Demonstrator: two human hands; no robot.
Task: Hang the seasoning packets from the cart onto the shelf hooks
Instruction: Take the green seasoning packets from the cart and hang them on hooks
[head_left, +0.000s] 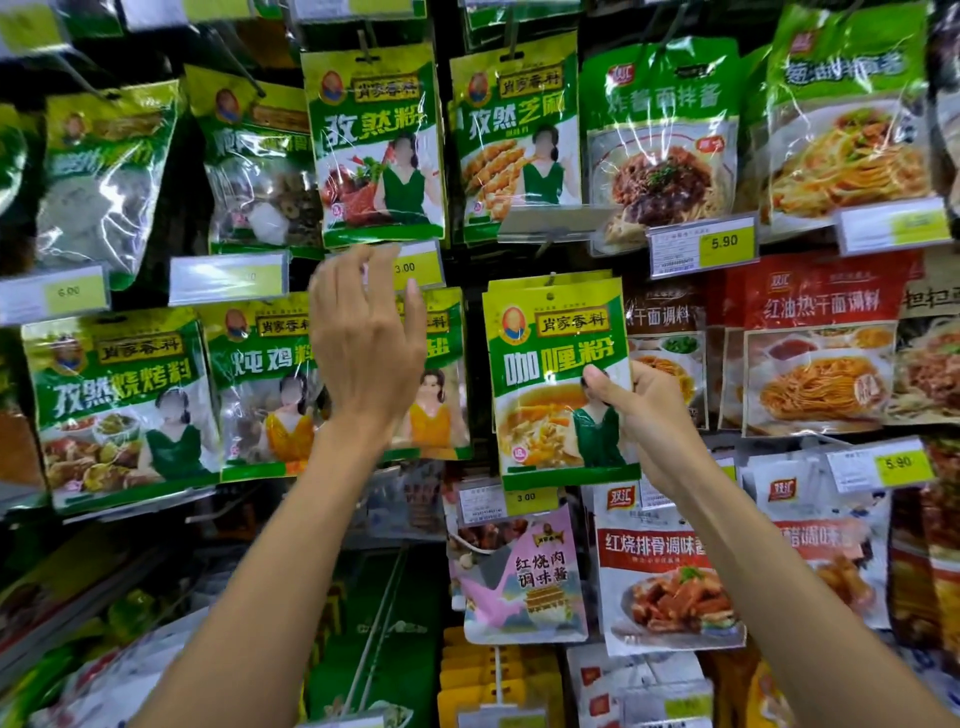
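Right grip (644, 410) tight on one green curry packet (556, 364); left grip (363, 338) slack, empty, before one price tag (415, 267).

head cam | left hand (363, 353): bare, tendon ridges and knuckles standing out across its back | right hand (644, 410): bare, slim fingers | left forearm (291, 545): bare, slender, uncovered down to the frame's lower edge | right forearm (779, 597): bare, slender, likewise uncovered to the edge
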